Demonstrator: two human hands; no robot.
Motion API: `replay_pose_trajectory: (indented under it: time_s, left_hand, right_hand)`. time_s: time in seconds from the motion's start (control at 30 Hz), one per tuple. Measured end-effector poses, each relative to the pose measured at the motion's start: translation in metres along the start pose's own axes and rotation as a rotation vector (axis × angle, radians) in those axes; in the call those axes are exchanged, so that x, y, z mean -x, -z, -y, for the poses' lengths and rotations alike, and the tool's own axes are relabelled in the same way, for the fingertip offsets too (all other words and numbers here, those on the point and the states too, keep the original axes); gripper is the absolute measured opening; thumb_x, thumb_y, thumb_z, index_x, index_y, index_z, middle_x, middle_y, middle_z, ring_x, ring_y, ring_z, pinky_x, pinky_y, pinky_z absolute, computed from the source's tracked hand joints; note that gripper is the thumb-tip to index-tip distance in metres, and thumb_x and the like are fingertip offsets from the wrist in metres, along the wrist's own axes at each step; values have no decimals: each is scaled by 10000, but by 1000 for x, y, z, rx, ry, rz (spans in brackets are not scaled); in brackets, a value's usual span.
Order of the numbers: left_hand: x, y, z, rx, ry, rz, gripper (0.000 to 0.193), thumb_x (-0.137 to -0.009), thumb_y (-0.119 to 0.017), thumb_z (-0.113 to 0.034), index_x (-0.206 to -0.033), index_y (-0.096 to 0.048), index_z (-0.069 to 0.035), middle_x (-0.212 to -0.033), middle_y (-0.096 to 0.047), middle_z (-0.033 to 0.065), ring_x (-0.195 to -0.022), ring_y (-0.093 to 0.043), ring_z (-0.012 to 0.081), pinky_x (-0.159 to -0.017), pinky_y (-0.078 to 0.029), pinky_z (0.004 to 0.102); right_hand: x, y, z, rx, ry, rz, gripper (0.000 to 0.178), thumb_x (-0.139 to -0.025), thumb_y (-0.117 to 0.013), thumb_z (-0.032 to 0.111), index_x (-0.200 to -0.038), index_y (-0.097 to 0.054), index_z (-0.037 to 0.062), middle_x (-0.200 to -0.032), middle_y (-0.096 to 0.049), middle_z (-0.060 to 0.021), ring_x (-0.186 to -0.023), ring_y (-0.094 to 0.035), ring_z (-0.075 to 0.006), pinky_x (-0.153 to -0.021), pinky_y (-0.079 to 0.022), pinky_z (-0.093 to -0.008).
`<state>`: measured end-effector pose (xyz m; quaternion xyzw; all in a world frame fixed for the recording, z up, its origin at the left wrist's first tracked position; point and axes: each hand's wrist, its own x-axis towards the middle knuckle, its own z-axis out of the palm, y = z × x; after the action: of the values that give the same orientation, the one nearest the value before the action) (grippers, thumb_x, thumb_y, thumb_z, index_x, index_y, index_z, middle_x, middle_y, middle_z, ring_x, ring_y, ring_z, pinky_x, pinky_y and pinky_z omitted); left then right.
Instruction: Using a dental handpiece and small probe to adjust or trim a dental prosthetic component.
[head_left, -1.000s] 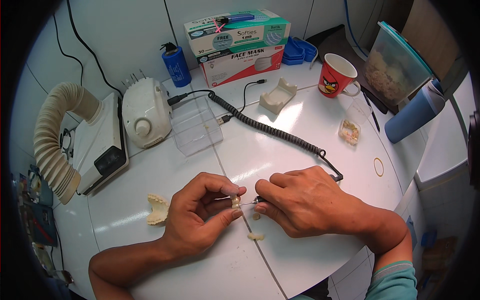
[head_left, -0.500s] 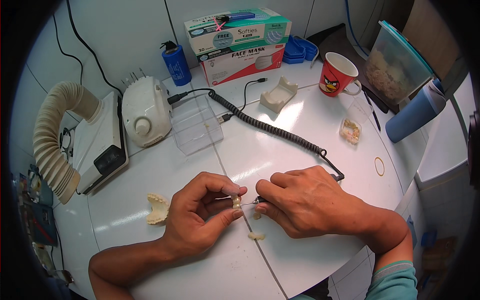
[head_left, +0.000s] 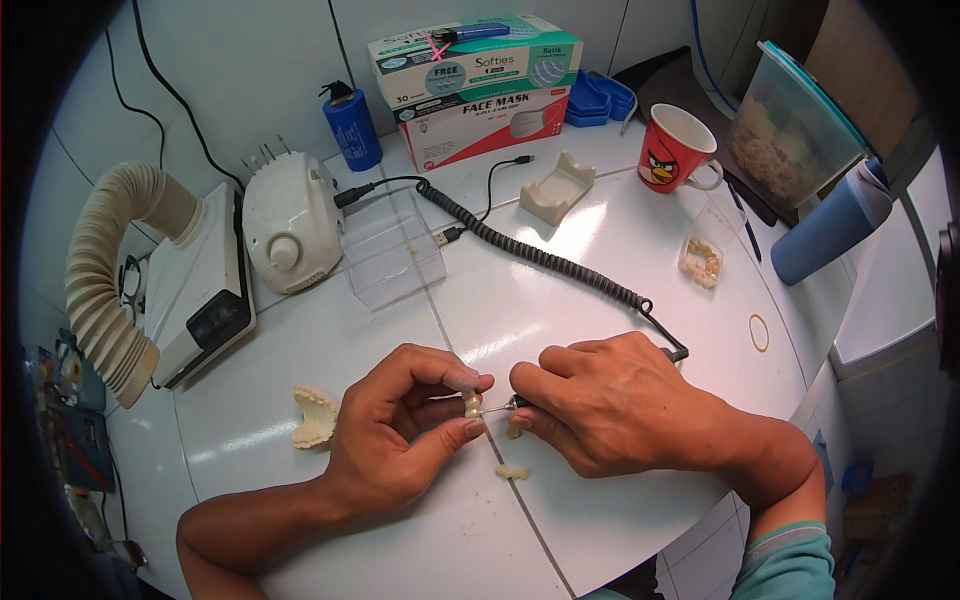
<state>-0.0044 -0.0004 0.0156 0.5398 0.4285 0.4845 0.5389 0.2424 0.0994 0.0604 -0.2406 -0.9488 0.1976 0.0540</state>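
Note:
Between the thumb and fingers of my left hand is a small row of cream-coloured false teeth. My right hand is closed around a rotary handpiece, most of its body hidden by the fingers. Its thin metal bit points left and reaches the teeth, seeming to touch them. Below the hands, another short tooth piece lies on the table, and a small tooth-coloured bit shows beside my right fingertips. Left of my left hand rests a cream dental arch model.
A coiled cord runs from the handpiece to a white control unit. Nearby are a dust extractor hose, a clear plastic box, and a cream stand. To the right stand a red mug, a tooth-filled tub and a blue bottle.
My right hand has shifted very slightly left. The left hand and the teeth in it look almost unmoved.

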Motion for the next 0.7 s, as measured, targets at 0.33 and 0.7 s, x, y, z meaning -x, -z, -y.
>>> replay_pose_trajectory:
  time_s: [0.33,0.7]
  left_hand:
    - [-1,0,0,8,-2,-3,386,-986,-719,172,-1314,-615,-2,-1344,-603,104,-1373,-672,230,-1186,-615,367]
    - [-1,0,1,6,-22,7,364,-1004,-696,171,-1319,-610,10,-1345,-599,112,-1379,-670,233,-1193,-605,355]
  right_hand:
    - [-1,-1,0,-4,6,-1,315,-1114,-663,368,-1077,-675,56,-779,-695,-143,-733,-754,-393,-559,-526,-517]
    - [-1,1,-1,-24,17,2,321,-1121,-647,369,-1079,-677,52,-780,-701,-146,-713,-740,-401,-561,-519,-523]
